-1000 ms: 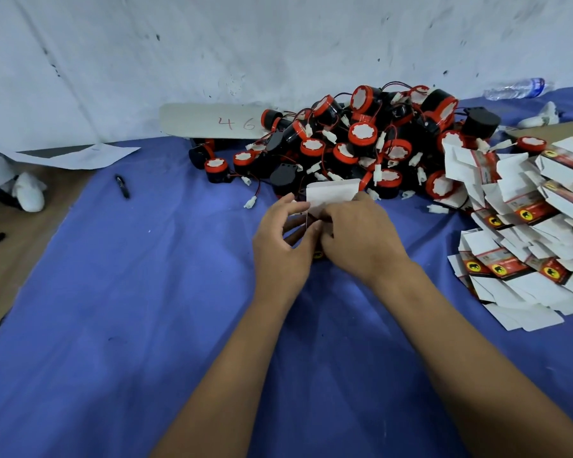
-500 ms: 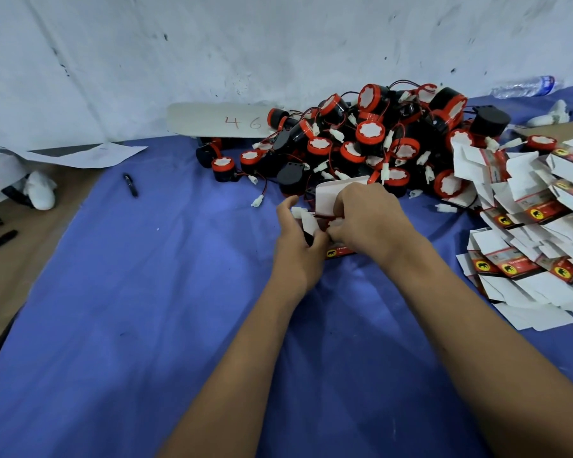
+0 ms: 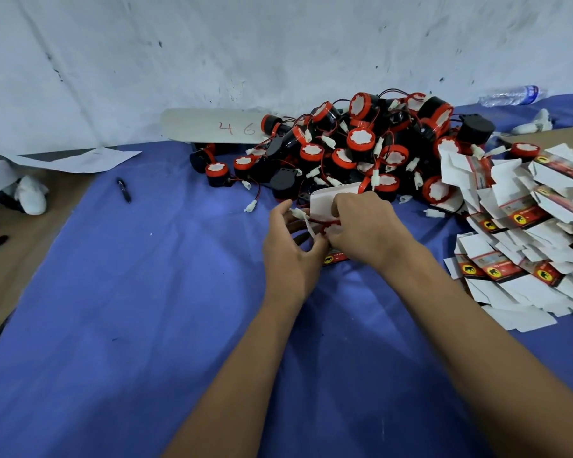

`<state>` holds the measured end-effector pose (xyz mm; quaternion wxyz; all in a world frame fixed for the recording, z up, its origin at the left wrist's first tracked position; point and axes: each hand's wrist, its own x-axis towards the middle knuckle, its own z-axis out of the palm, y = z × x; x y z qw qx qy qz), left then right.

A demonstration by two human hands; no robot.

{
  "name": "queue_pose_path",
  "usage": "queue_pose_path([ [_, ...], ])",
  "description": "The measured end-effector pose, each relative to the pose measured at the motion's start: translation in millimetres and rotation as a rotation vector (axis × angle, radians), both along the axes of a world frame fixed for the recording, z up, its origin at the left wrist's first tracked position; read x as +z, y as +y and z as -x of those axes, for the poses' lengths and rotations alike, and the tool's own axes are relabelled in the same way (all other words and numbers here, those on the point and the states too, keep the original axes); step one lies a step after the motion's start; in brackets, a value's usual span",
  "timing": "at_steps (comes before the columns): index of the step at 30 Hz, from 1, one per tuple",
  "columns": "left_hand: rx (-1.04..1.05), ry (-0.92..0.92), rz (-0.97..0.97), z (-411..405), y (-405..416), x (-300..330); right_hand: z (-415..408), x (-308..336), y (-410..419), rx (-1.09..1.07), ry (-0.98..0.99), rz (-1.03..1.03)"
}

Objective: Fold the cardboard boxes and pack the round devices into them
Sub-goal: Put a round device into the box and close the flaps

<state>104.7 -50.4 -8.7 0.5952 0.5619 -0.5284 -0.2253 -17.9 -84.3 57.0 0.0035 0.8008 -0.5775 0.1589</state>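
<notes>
A small cardboard box (image 3: 325, 201), white inside with red print, stands between my hands on the blue cloth, its lid flap raised. My left hand (image 3: 291, 249) grips its left side, fingers curled around it. My right hand (image 3: 366, 229) pinches a round red-and-black device (image 3: 331, 228) at the box's open mouth; its red wire and white connector stick out to the left. Behind lies a heap of round devices (image 3: 361, 140). At the right sits a pile of flat unfolded boxes (image 3: 526, 226).
The blue cloth (image 3: 146, 325) covers the table in front of a white wall. A black pen (image 3: 123, 190) lies at left, a cardboard strip marked "46" (image 3: 212, 127) leans at the wall, and a plastic bottle (image 3: 510, 94) lies far right. Brown tabletop shows at left.
The box was held shut between both hands; now its flap stands up and my right hand has a round device at the opening. Both hands shifted slightly right.
</notes>
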Motion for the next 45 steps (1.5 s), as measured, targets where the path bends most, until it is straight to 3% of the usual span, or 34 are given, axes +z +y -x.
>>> queue_pose_path([
  [10,0.108,-0.308,0.249,2,3,5,-1,-4,3,0.041,0.048,-0.056],
  [15,0.042,-0.444,0.271,1,6,9,-2,-9,6,0.070,0.110,0.076],
  [19,0.028,-0.392,0.218,2,7,9,1,-5,12,0.177,-0.211,0.028],
  [23,0.034,-0.350,0.165,2,9,9,8,-13,9,0.136,-0.344,0.031],
  [31,0.018,-0.293,0.101,2,11,9,15,-8,3,0.232,-0.280,0.106],
  [45,-0.005,-0.288,0.132,4,11,8,14,-8,-3,0.142,-0.367,0.095],
])
